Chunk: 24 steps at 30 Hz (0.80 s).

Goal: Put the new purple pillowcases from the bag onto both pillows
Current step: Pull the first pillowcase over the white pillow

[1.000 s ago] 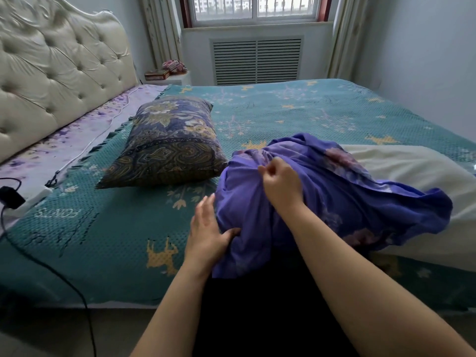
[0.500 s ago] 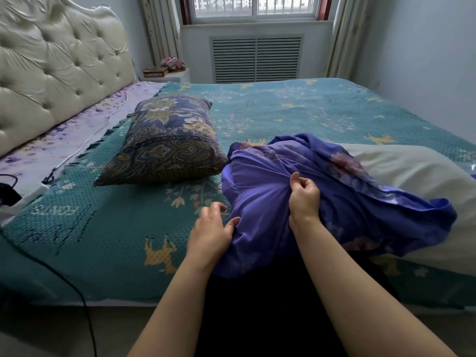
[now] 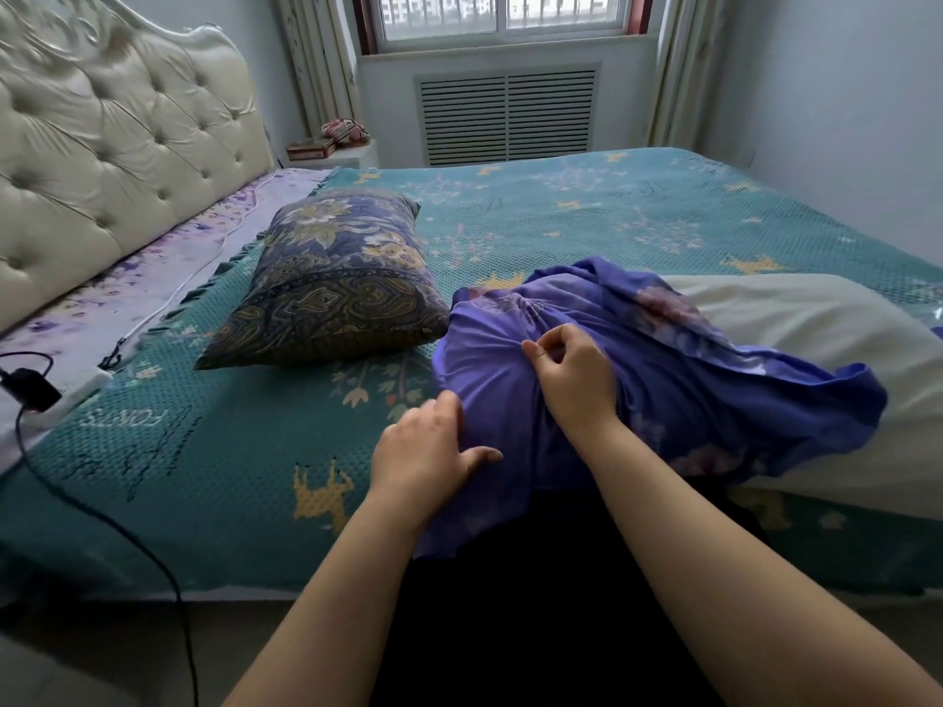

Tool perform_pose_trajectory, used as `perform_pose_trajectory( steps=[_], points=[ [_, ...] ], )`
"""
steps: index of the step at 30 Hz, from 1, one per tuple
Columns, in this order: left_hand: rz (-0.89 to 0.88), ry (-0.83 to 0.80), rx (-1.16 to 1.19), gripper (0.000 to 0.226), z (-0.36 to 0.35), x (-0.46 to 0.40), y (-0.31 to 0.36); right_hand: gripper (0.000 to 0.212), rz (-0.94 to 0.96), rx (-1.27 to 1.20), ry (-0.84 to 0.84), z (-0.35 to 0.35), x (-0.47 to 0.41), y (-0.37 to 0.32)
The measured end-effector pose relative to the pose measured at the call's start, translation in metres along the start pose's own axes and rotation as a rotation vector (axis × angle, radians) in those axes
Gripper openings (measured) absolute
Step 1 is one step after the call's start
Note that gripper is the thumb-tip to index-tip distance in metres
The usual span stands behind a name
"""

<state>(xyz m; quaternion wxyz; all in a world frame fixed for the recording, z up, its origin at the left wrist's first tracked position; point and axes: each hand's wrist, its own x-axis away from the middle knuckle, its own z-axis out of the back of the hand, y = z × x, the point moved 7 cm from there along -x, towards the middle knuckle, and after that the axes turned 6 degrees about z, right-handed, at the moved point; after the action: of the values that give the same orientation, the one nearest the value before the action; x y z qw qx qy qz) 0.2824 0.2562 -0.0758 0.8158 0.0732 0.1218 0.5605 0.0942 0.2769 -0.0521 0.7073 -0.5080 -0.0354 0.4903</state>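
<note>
From the head view, our right hand (image 3: 571, 372) has dropped from the crest of the purple pillowcase (image 3: 663, 380) and now pinches a gather of it lower down. Our left hand (image 3: 428, 451), fingers relaxed, presses the near end. The case sits bunched over one end of the white pillow (image 3: 816, 318) on the bed (image 3: 587, 206). We judge the covering barely begun; the patterned pillow (image 3: 331, 278) waits.
</note>
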Motion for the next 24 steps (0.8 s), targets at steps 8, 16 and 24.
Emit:
perform_pose_trajectory(
  steps=[8,16,24],
  points=[
    [-0.147,-0.297,0.268,0.013,-0.028,0.007,0.021,0.058,-0.126,0.533,-0.624,-0.012,0.083,0.008],
    [0.171,-0.092,0.773,0.014,-0.004,-0.005,-0.003,0.033,-0.083,0.278,-0.392,-0.023,0.103,0.016],
    [0.185,-0.127,0.189,0.034,-0.027,-0.014,-0.026,0.021,-0.163,0.199,-0.289,0.008,0.094,0.061]
  ],
)
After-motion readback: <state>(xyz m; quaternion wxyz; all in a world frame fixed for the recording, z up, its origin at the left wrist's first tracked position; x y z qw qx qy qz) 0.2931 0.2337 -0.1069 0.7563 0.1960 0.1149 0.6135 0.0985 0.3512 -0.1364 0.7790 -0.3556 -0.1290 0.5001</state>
